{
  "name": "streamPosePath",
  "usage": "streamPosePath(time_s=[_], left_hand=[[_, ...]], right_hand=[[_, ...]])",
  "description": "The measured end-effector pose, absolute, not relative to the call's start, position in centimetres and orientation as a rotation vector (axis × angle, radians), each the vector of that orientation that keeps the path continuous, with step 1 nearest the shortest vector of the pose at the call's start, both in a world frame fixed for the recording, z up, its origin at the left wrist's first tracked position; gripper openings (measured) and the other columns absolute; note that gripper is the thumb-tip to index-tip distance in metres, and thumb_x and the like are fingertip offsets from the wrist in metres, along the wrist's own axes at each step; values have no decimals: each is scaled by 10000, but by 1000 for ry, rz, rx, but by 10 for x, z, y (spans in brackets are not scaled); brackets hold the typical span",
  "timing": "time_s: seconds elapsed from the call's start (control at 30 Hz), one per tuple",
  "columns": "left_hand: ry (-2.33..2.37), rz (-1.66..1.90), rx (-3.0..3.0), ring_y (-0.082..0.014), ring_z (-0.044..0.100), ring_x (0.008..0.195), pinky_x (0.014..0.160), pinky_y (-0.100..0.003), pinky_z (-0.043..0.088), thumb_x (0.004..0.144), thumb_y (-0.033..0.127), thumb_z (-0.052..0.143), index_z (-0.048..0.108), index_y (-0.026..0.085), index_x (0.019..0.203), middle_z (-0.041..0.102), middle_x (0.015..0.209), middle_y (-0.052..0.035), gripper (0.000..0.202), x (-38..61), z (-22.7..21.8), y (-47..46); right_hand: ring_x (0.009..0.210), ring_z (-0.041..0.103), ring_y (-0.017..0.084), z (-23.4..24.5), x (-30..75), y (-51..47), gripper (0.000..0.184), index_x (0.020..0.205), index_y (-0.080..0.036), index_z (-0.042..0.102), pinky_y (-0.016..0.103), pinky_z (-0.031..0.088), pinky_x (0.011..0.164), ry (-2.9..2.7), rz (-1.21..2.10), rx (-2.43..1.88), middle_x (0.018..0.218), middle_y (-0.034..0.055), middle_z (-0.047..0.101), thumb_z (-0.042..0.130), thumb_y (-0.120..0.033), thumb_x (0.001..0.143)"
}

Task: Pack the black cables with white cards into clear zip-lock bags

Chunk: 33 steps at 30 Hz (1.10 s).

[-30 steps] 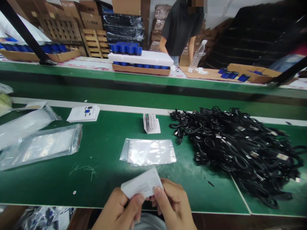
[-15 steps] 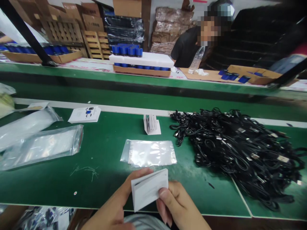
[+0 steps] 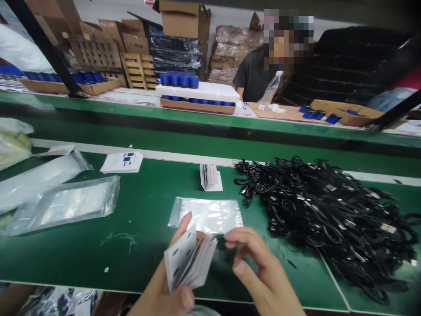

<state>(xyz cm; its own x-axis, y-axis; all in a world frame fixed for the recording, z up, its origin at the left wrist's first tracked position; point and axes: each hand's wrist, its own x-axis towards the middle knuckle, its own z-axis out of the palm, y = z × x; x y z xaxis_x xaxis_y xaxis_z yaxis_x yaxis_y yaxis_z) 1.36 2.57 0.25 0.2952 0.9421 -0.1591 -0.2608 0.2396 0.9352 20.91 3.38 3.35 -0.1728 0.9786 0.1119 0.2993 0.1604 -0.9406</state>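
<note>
Several folded paper leaflets (image 3: 189, 260) are gripped in my left hand (image 3: 164, 281), their pages fanned apart, above the near edge of the green table. To the right of them, my right hand (image 3: 259, 267) holds nothing; its fingers are curved and apart. Just beyond both hands lies a flat stack of clear plastic bags (image 3: 210, 213), its lower edge partly hidden by my left fingers. Behind the bags, another small folded leaflet bundle (image 3: 209, 177) stands on the table.
A large heap of black cables (image 3: 315, 215) covers the right side. At left are wrapped plastic bags (image 3: 69, 204) and a stack of printed leaflets (image 3: 121, 162). Across the table, a person (image 3: 253, 72) is near a bottle (image 3: 271, 90) and blue items (image 3: 179, 80).
My right hand has come off the leaflets and moved right, its fingers spreading. In my left hand the leaflets have turned and fanned open. The camera view has shifted slightly.
</note>
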Motion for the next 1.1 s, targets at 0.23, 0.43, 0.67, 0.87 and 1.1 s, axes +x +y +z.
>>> streamPosePath(time_s=[0.23,0.43,0.67,0.87,1.1], left_hand=[[1421,922,1683,-360,477,1188,1001,-532,360,684,547,708,28,293,1468,456,1320,-135,1069,25,10,32],[1495,1012,2218,-343,488,1163,945,-506,424,864,367,557,-45,327,1479,450,1307,-135,861,32,4,35],[1422,800,1943,-412,257,1376,1026,-607,354,733,501,704,-197,364,1439,150,1518,-167,1153,19,7,40],[1232,844,1347,-274,279,1399,1126,-494,254,867,418,552,-101,270,1477,241,1534,-147,905,3,24,84],[1219,820,1132,-260,327,1382,1133,-401,265,930,396,444,21,83,1495,260,1529,-220,773,14,47,146]], right_hand=[[725,571,211,57,193,22,516,839,-228,600,298,429,626,-1847,635,-1302,802,43,573,469,-724,792],[592,524,161,53,184,31,205,765,-207,529,249,394,522,-2011,704,-1424,669,1,539,566,-393,844],[513,447,135,69,209,63,274,648,-210,512,241,322,488,-1863,721,-1649,564,-25,500,461,-339,885],[555,545,161,81,230,139,168,686,-186,566,263,364,541,-1717,547,-1914,568,-1,579,524,-216,846],[812,644,164,57,206,186,216,1036,-142,609,352,539,722,-1726,892,-1872,992,41,649,561,-326,932]])
